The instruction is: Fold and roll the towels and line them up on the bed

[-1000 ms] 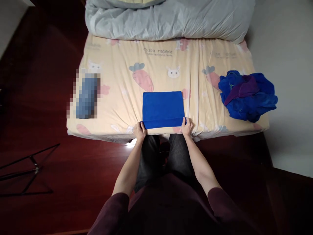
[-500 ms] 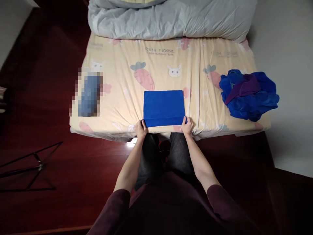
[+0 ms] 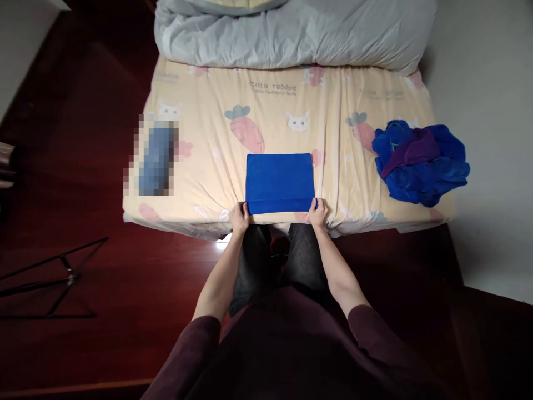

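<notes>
A blue cloth (image 3: 280,176) lies flat on the bed's front part, with a narrow strip folded over along its near edge. My left hand (image 3: 240,217) pinches the near left corner of that strip, thumb on top. At the near right corner, my right hand (image 3: 318,212) grips the cloth in the same way. Both hands rest close to the front edge of the bed. Off to the right sits a crumpled heap of blue cloths (image 3: 422,180) with a purple cloth (image 3: 412,150) on top.
The patterned bed sheet (image 3: 200,139) covers the bed. A rolled-up grey quilt (image 3: 291,36) lies across the back. At left is a blurred blue-grey object (image 3: 156,158). Black tripod legs (image 3: 70,278) stand on the dark red floor (image 3: 137,339). A pale wall (image 3: 487,139) borders the right side.
The view has shifted slightly. Both hands keep their grip on the cloth's near corners, and the cloth looks the same.
</notes>
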Demonstrator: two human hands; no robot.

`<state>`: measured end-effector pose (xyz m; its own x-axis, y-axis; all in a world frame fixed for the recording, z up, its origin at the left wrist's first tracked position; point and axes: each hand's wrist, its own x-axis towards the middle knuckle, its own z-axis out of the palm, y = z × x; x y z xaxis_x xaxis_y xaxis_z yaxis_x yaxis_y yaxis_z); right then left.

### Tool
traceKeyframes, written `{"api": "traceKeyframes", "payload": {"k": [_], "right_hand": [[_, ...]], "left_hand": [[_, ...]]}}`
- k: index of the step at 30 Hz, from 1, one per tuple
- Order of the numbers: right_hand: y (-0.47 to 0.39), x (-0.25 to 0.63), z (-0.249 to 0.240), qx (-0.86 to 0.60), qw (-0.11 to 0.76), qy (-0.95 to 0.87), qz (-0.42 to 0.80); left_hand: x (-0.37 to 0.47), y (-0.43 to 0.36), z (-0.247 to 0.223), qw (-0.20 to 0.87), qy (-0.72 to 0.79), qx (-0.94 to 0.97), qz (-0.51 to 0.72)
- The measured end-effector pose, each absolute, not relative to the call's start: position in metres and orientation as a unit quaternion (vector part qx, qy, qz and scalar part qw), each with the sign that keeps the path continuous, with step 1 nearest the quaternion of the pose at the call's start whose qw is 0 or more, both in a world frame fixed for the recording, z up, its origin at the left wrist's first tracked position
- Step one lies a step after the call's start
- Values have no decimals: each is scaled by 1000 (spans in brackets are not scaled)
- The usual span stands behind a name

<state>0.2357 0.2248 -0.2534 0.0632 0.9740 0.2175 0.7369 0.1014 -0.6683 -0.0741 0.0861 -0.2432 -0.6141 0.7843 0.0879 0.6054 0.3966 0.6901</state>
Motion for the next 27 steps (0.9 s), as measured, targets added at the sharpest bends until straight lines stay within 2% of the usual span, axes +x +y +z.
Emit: {"api": "traceKeyframes", "payload": {"k": [6,10,13,19,22,27], "right_hand": [[233,235,-228,-651,331,-649,213],[235,249,-205,-637,316,-674,202],[226,258,-190,-566,308,-746,169],[209,254,-180,-355,176,-896,199],[210,250,-186,-354,131,-904,199],[223,252,-195,-355,117,-908,190]], "left_hand": [[-81,94,-217,181,821,408,355],[-84,90,-200,113,792,482,357],[-81,87,-190,90,740,581,327],[-70,97,-189,174,648,706,227],[-70,102,-198,181,662,700,198],[-77,107,-212,168,660,713,167]]}}
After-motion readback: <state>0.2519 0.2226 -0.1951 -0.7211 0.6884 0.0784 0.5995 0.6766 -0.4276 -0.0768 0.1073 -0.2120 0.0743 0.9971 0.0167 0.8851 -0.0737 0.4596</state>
